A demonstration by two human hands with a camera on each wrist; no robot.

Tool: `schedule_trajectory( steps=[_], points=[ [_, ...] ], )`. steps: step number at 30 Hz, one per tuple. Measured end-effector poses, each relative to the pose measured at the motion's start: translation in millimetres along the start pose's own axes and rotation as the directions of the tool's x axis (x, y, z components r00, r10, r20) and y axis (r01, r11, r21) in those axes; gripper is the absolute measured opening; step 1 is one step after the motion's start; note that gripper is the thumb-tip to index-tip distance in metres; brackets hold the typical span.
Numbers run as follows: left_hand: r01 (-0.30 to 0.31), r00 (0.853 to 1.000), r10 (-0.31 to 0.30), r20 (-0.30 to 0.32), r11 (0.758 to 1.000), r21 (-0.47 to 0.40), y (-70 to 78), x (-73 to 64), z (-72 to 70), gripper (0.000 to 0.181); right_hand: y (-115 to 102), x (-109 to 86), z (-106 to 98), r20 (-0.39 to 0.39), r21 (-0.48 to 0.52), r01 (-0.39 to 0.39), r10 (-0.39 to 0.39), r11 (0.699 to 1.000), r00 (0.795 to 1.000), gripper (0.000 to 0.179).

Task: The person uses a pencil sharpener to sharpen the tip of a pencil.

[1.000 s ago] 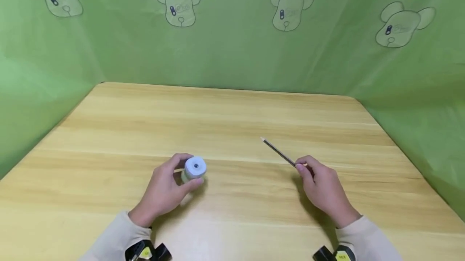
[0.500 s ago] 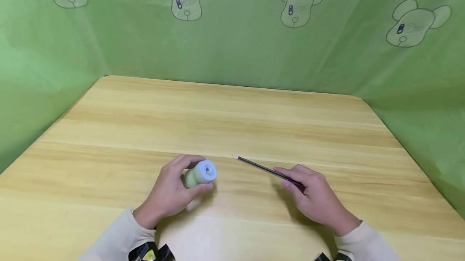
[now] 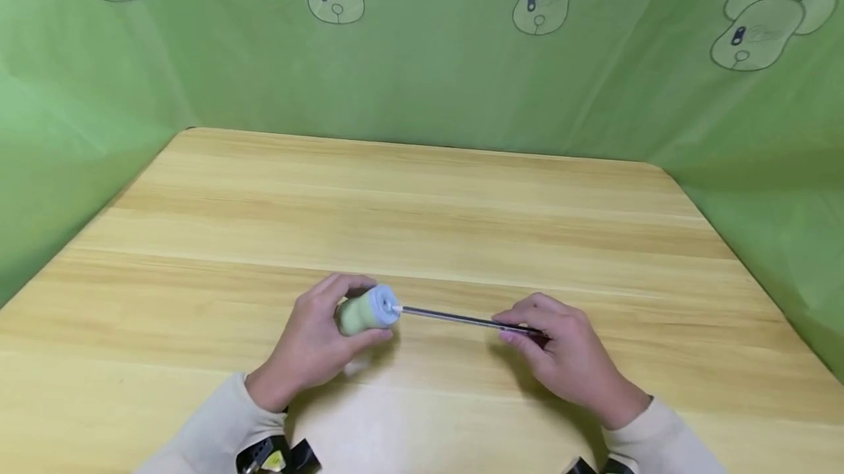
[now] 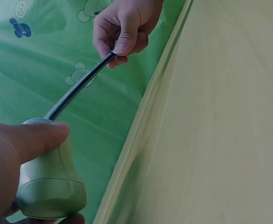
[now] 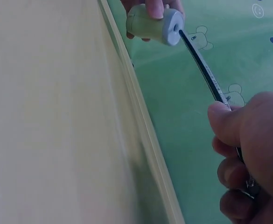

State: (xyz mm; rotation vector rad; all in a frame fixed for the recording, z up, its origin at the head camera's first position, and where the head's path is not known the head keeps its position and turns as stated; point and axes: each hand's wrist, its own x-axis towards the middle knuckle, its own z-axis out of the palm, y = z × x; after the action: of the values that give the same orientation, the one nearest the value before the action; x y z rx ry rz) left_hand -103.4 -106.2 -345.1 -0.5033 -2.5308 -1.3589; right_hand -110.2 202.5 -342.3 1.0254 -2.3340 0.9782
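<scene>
My left hand (image 3: 315, 338) grips a small pale-green pencil sharpener (image 3: 358, 315) with thumb and fingers around its body. Its light-blue end, which has a round hole, faces right, and the sharpener is tilted over above the table. A dark striped pencil (image 3: 455, 316) is pinched by my right hand (image 3: 560, 346) near its rear end. The pale tip of the pencil is at the hole; in the right wrist view the pencil (image 5: 204, 70) meets the blue face beside or at the opening. How far the tip is inside cannot be told.
Both hands are above a light wooden table (image 3: 422, 217). Green cloth (image 3: 422, 78) with printed bear heads hangs behind the table and at both sides. A black device (image 3: 270, 454) is strapped to the left wrist, and another (image 3: 616, 467) is partly visible at the right.
The right hand has moved left and turned the pencil nearly level, bringing its tip to the sharpener. The left hand has tipped the sharpener so its holed end faces right.
</scene>
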Motion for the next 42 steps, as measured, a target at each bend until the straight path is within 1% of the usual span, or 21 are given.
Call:
schedule_trajectory(
  steps=[3,6,8,10,12,16,18,20,21,23,25,27,28,30,32,33,36,38,40,41,42],
  points=[
    [0.017,1.000,-0.017,0.019,1.000,0.002,1.6,1.5,1.1,0.054,-2,-0.7,1,0.005,-0.009,0.001,-0.001,1.000,1.000,0.033],
    [0.020,0.999,-0.021,0.047,0.999,0.028,2.4,1.1,2.6,0.051,-4,-1.8,4,-0.001,-0.012,0.014,-0.014,1.000,1.000,0.033],
    [0.000,0.998,-0.003,0.068,0.999,0.045,2.1,-0.2,4.1,0.049,-6,-2.0,6,-0.013,-0.012,0.029,-0.029,1.000,0.999,0.034],
    [-0.029,0.996,0.025,0.083,0.999,0.043,1.0,-1.9,5.5,0.048,-7,-1.8,9,-0.031,-0.025,0.034,-0.035,0.999,0.999,0.031],
    [-0.051,0.995,0.049,0.087,0.999,0.014,-0.3,-3.2,6.8,0.047,-8,-0.9,9,-0.056,-0.035,0.032,-0.034,0.999,0.998,0.024],
    [-0.063,0.995,0.068,0.070,0.996,-0.060,-0.4,-4.9,8.8,0.046,-10,0.7,8,-0.096,-0.043,0.019,-0.023,0.999,0.995,0.021],
    [-0.063,0.995,0.069,0.068,0.994,-0.086,1.1,-5.1,9.8,0.045,-11,1.6,7,-0.121,-0.093,0.025,-0.036,0.995,0.992,0.022],
    [-0.045,0.994,0.055,0.090,0.993,-0.113,3.5,-5.3,10.4,0.043,-10,2.3,7,-0.156,-0.154,0.036,-0.061,0.987,0.986,0.024],
    [-0.030,0.994,0.042,0.104,0.992,-0.121,4.9,-5.3,10.6,0.042,-10,2.6,7,-0.174,-0.173,0.043,-0.073,0.984,0.982,0.019],
    [0.037,0.990,-0.016,0.139,0.988,-0.150,7.7,-5.4,10.6,0.039,-9,3.3,8,-0.215,-0.201,0.064,-0.108,0.978,0.971,0.015],
    [0.121,0.981,-0.089,0.170,0.975,-0.184,10.4,-4.7,10.3,0.036,-8,4.0,10,-0.236,-0.172,0.079,-0.119,0.982,0.964,0.024],
    [0.186,0.971,-0.147,0.189,0.960,-0.209,12.6,-3.7,10.1,0.032,-7,5.2,12,-0.256,-0.134,0.109,-0.141,0.985,0.956,0.033],
    [0.212,0.965,-0.169,0.199,0.951,-0.225,13.1,-3.5,9.8,0.031,-7,6.4,14,-0.271,-0.131,0.127,-0.159,0.983,0.949,0.035],
    [0.236,0.958,-0.179,0.222,0.935,-0.265,14.3,-3.0,9.7,0.030,-6,8.6,18,-0.295,-0.133,0.158,-0.191,0.978,0.936,0.036],
    [0.242,0.955,-0.175,0.238,0.926,-0.290,15.1,-2.9,10.1,0.030,-4,10.2,22,-0.314,-0.142,0.185,-0.221,0.973,0.923,0.037],
    [0.244,0.955,-0.174,0.241,0.922,-0.300,15.5,-3.0,10.3,0.030,-3,10.6,23,-0.316,-0.137,0.193,-0.228,0.971,0.921,0.037],
    [0.245,0.956,-0.174,0.237,0.917,-0.313,16.2,-3.2,10.8,0.031,-1,9.8,27,-0.301,-0.116,0.201,-0.227,0.973,0.926,0.038],
    [0.234,0.960,-0.170,0.221,0.923,-0.307,14.8,-3.3,10.4,0.032,-2,8.9,29,-0.276,-0.086,0.189,-0.206,0.978,0.939,0.037],
    [0.194,0.971,-0.144,0.192,0.941,-0.279,12.8,-3.2,9.4,0.032,-3,8.1,29,-0.240,-0.041,0.154,-0.160,0.987,0.957,0.031],
    [0.163,0.978,-0.120,0.173,0.951,-0.262,11.5,-3.0,8.9,0.033,-4,8.2,28,-0.215,-0.009,0.117,-0.116,0.993,0.970,0.029],
    [0.125,0.984,-0.090,0.152,0.962,-0.243,10.2,-2.7,8.5,0.034,-6,8.5,27,-0.177,0.034,0.059,-0.052,0.998,0.983,0.027]
  ],
)
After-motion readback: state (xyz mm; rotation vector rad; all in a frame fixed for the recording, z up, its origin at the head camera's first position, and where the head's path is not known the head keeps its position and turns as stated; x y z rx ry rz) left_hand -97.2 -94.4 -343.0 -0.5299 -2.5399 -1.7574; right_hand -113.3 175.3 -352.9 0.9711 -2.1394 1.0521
